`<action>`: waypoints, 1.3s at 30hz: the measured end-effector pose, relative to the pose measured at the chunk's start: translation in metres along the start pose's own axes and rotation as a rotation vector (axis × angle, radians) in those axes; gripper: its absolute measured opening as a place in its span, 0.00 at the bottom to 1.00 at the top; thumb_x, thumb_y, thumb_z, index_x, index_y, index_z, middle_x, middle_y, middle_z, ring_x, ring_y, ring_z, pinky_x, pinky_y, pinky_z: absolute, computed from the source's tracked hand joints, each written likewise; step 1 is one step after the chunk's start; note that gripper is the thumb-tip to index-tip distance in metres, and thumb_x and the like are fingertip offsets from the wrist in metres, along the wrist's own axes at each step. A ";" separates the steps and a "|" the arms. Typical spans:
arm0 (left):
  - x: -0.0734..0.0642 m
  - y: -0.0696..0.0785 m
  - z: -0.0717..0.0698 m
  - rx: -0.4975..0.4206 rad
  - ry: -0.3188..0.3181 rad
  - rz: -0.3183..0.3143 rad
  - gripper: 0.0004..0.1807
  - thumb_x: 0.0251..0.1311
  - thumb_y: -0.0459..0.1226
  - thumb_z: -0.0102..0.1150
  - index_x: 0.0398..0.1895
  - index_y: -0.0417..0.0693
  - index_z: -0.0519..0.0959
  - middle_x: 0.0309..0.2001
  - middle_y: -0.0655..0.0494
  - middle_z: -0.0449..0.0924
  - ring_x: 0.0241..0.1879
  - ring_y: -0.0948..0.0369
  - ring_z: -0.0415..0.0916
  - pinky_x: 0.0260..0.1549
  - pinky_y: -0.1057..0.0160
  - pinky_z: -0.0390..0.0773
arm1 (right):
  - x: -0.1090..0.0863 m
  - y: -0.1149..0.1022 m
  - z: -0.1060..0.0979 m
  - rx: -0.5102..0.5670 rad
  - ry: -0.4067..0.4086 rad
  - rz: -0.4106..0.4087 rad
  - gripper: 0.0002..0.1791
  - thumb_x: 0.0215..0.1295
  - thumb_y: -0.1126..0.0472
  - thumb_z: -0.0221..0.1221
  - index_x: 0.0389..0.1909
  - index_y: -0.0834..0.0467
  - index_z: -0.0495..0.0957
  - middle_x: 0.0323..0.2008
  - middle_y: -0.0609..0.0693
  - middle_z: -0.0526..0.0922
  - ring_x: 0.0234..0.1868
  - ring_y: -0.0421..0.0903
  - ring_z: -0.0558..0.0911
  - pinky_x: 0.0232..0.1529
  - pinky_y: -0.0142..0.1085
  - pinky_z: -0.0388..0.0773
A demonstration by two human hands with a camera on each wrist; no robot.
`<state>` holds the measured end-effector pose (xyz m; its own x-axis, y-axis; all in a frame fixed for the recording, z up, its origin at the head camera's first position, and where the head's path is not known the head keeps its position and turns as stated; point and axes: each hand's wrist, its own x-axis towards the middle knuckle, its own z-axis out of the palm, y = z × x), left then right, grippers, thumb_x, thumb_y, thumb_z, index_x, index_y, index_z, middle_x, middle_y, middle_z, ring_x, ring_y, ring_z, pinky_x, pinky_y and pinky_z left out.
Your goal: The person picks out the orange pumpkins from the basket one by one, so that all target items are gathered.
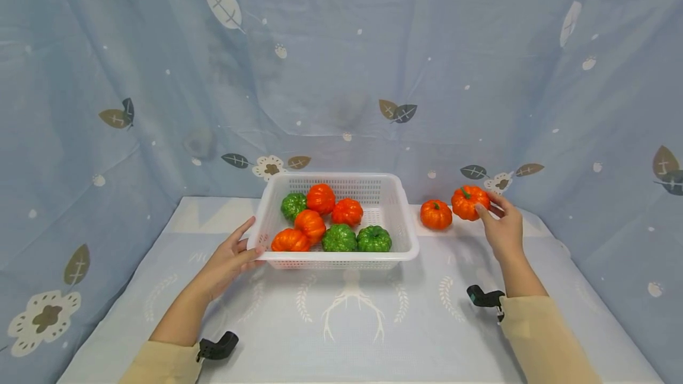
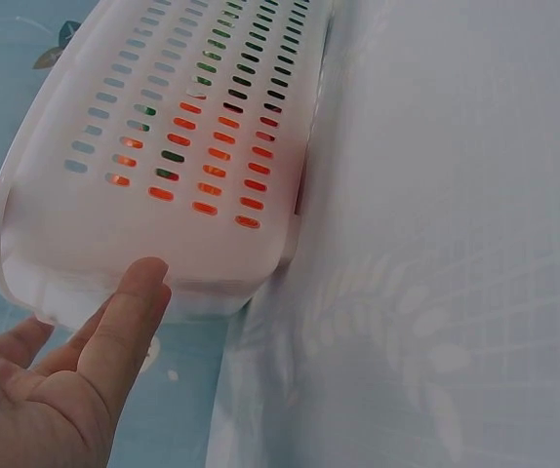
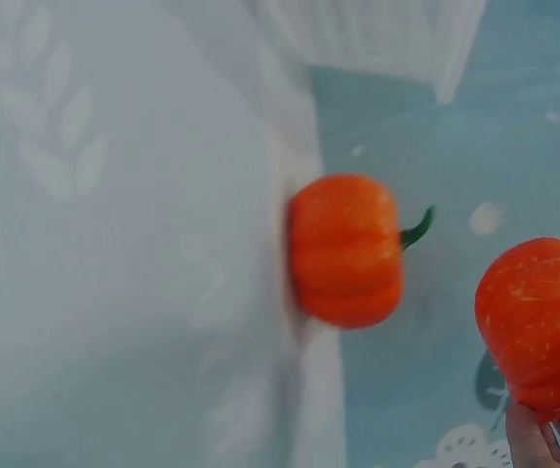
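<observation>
My right hand (image 1: 504, 230) pinches an orange miniature pumpkin (image 1: 469, 202) from its right side, off the table; its fingertips show below the pumpkin in the right wrist view. Another orange pumpkin (image 1: 436, 214) with a green stem (image 3: 418, 228) sits on the table just left of it. A white perforated plastic basket (image 1: 341, 257) holds several orange pumpkins (image 1: 321, 198) and three green pumpkins (image 1: 374, 239). At the basket's left front corner my left hand (image 1: 226, 262) touches the rim with fairly straight fingers, the thumb toward the front and the other fingers along the left side.
The table (image 1: 368, 336) wears a pale cloth with leaf and antler prints. Behind and beside it hangs a blue patterned curtain (image 1: 331, 76), close behind the basket. Black wrist cameras (image 1: 219, 346) stick out from both sleeves.
</observation>
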<state>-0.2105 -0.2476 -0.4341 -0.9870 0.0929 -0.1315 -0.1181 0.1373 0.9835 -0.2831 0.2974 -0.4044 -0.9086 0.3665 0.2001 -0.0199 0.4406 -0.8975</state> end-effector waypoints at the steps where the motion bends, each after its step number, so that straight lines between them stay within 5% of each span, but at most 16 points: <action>1: 0.000 0.000 0.000 -0.003 -0.003 0.002 0.49 0.68 0.37 0.62 0.82 0.62 0.42 0.73 0.33 0.57 0.60 0.44 0.72 0.57 0.49 0.76 | 0.003 0.004 0.000 -0.003 0.002 0.006 0.29 0.74 0.57 0.56 0.74 0.57 0.64 0.72 0.57 0.66 0.69 0.57 0.69 0.64 0.50 0.72; 12: 0.000 0.001 -0.002 -0.016 -0.012 0.009 0.48 0.68 0.37 0.61 0.82 0.61 0.42 0.73 0.32 0.57 0.59 0.46 0.73 0.58 0.48 0.76 | 0.033 0.042 0.006 -0.084 -0.044 0.036 0.29 0.75 0.65 0.52 0.73 0.68 0.61 0.70 0.68 0.65 0.67 0.65 0.70 0.65 0.54 0.71; 23: 0.002 0.001 -0.001 -0.003 -0.009 0.007 0.49 0.67 0.36 0.63 0.82 0.61 0.42 0.73 0.32 0.58 0.59 0.45 0.73 0.57 0.48 0.76 | 0.046 0.067 0.012 -0.081 -0.115 0.128 0.29 0.76 0.63 0.50 0.75 0.62 0.59 0.70 0.71 0.62 0.67 0.64 0.68 0.66 0.52 0.70; 30: 0.002 -0.001 0.000 -0.004 0.003 -0.005 0.49 0.67 0.36 0.63 0.82 0.61 0.43 0.72 0.32 0.59 0.59 0.45 0.73 0.57 0.48 0.76 | 0.050 0.076 0.015 0.000 -0.116 0.220 0.29 0.77 0.63 0.50 0.76 0.59 0.58 0.71 0.69 0.61 0.63 0.58 0.69 0.42 0.23 0.80; 39: 0.000 0.000 -0.001 -0.015 0.000 0.002 0.49 0.67 0.36 0.62 0.82 0.61 0.43 0.73 0.32 0.58 0.60 0.45 0.72 0.58 0.48 0.76 | 0.050 0.074 0.017 0.057 -0.136 0.271 0.31 0.76 0.62 0.51 0.76 0.61 0.57 0.70 0.69 0.63 0.66 0.59 0.68 0.51 0.32 0.82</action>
<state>-0.2105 -0.2482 -0.4344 -0.9871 0.0934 -0.1300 -0.1182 0.1225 0.9854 -0.3376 0.3345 -0.4676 -0.9317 0.3492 -0.1005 0.2106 0.2935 -0.9325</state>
